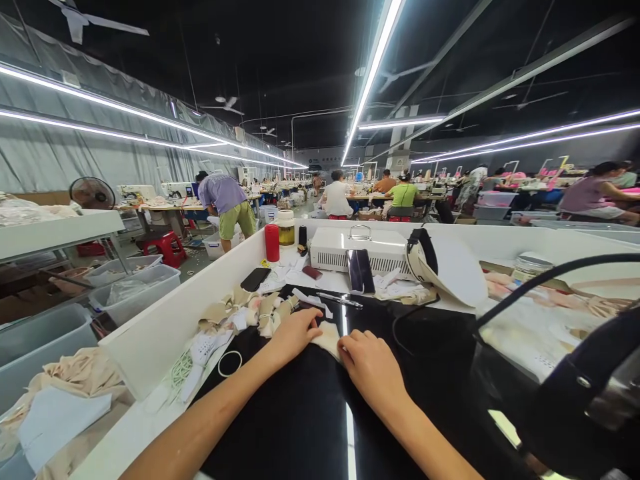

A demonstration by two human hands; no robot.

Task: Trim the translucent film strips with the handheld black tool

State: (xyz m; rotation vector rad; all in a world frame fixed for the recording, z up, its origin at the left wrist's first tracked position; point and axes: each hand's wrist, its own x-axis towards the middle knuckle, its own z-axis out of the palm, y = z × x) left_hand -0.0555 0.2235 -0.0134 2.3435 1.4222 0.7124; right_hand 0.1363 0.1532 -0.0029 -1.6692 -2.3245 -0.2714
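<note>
A small cream piece of cloth (329,339) lies on the glossy black tabletop (290,420) between my two hands. My left hand (297,331) has its thumb and fingers closed at the cloth's upper left edge. On the lower right edge, the curled fingers of my right hand (369,360) pinch the cloth. Just behind my left hand are a white paper strip (313,303) and a silver pen (340,301). Rolled beige cloth pieces (270,313) lie to the left of it, with a white ring (230,363) nearer to me.
At the table's back stand a white metal box (357,248), a leaning phone (361,272), a red can (272,243) and a jar (286,230). A dark lamp-like object (585,393) on a curved arm blocks the right side. A white wall (165,313) edges the left.
</note>
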